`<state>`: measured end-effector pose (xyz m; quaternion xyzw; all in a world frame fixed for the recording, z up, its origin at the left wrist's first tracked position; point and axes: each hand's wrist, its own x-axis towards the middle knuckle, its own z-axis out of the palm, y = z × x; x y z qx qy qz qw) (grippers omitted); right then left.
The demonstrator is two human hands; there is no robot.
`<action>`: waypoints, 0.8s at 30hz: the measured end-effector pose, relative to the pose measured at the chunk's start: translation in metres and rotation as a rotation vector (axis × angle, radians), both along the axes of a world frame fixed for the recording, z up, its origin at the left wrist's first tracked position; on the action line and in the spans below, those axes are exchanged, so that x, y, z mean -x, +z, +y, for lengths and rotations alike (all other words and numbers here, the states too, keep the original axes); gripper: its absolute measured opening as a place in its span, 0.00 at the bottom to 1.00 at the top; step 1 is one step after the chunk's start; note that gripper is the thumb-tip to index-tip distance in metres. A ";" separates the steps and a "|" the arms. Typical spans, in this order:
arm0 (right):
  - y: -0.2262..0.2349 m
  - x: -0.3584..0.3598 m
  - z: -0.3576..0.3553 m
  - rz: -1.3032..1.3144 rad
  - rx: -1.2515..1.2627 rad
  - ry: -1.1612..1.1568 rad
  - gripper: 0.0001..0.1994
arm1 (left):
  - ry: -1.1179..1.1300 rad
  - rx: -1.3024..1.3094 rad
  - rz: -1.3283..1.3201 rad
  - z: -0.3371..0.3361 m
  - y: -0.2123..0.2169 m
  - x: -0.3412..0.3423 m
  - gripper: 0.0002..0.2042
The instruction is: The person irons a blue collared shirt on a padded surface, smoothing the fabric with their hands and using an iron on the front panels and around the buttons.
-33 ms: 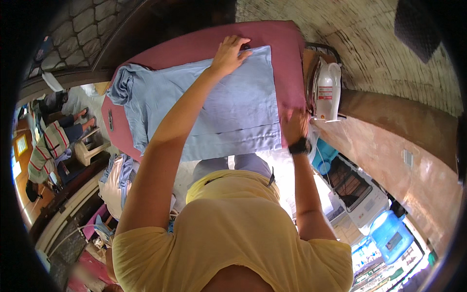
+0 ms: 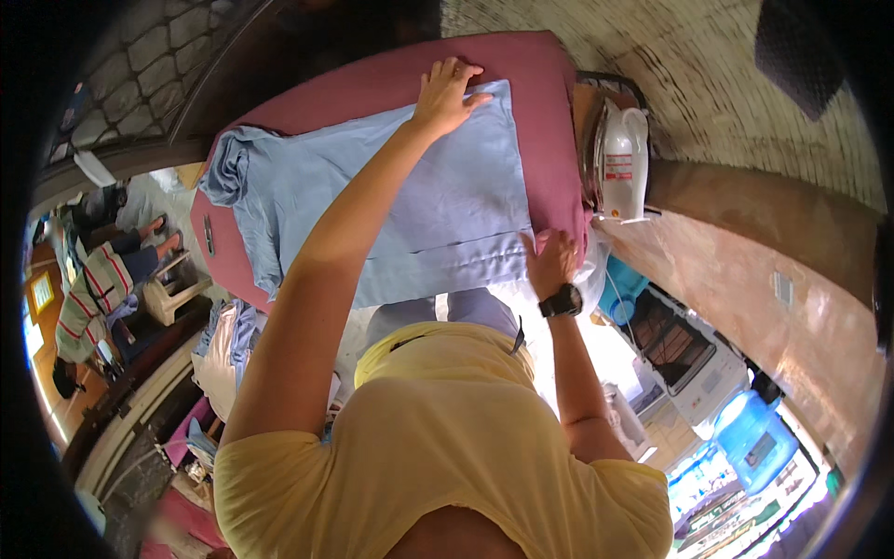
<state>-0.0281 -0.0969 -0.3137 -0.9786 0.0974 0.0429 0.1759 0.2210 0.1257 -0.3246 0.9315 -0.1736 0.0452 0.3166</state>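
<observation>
A light blue garment (image 2: 445, 200) lies spread over a padded board with a maroon cover (image 2: 543, 121), its left end bunched up. My left hand (image 2: 447, 98) rests near the cloth's far right corner, thumb apart from the fingers, some of them over the maroon cover. At the near right corner is my right hand (image 2: 553, 264), fingers spread and the thumb by the cloth's edge; it wears a dark wristwatch (image 2: 564, 300). Neither hand visibly grips anything. Beyond the board's right end stands a white iron (image 2: 626, 166), upright.
A small dark slim object (image 2: 209, 235) lies on the board's left end. Piled clothes (image 2: 223, 349) are at the lower left. A person in a striped top (image 2: 96, 293) is farther left. To the right are a wall (image 2: 745, 242) and a blue water jug (image 2: 752, 443).
My right hand has moved left and slightly down from the board's right side to the garment's near corner. My left hand has shifted only a little; the garment looks nearly the same.
</observation>
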 end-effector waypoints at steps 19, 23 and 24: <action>0.008 0.036 0.040 -0.296 -0.637 -0.195 0.14 | 0.087 0.270 0.080 -0.036 -0.028 -0.024 0.08; 0.007 0.038 0.039 -0.262 -0.593 -0.052 0.11 | 0.079 0.233 0.046 -0.035 -0.032 -0.026 0.08; 0.005 0.038 0.038 -0.258 -0.581 -0.037 0.10 | 0.079 0.220 0.034 -0.034 -0.033 -0.026 0.08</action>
